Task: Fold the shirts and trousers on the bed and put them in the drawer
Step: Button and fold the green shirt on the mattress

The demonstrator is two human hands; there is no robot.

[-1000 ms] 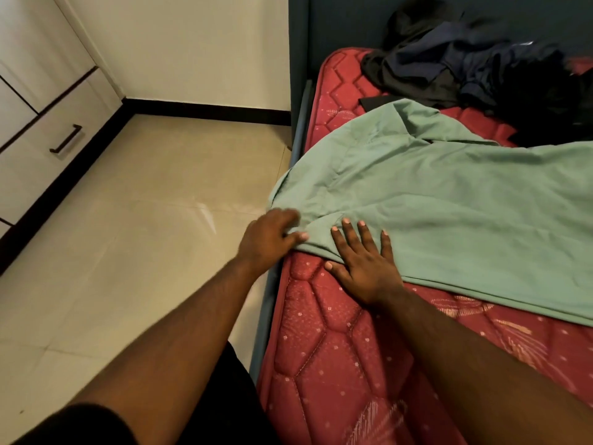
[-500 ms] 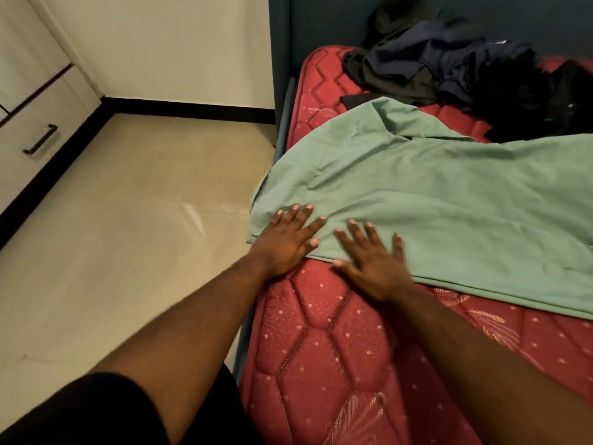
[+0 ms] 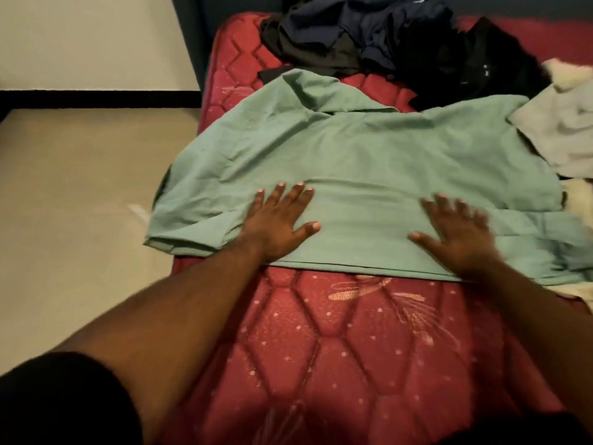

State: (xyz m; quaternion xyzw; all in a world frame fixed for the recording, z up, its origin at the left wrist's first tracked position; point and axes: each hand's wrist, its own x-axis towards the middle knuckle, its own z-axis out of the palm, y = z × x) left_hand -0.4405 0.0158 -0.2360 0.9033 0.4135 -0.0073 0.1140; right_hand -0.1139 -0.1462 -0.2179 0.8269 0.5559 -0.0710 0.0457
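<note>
A green shirt (image 3: 369, 162) lies spread flat across the red quilted mattress (image 3: 337, 342), one sleeve hanging over the left edge. My left hand (image 3: 280, 220) presses flat on the shirt near its lower left, fingers straight and spread. My right hand (image 3: 455, 229) lies flat on the shirt's lower right part, fingers spread, slightly blurred. A heap of dark clothes (image 3: 385, 36), navy and black, sits at the head of the bed behind the shirt. The drawer is out of view.
Pale grey and cream garments (image 3: 564, 123) lie at the right edge of the bed, partly over the green shirt. A beige tiled floor (image 3: 80, 203) stretches to the left, bounded by a white wall with a black skirting (image 3: 96, 97).
Both hands slid rightward over the shirt and spread apart, lying flat on it. My view swung right, so the drawers left the frame and the pale garments came in.
</note>
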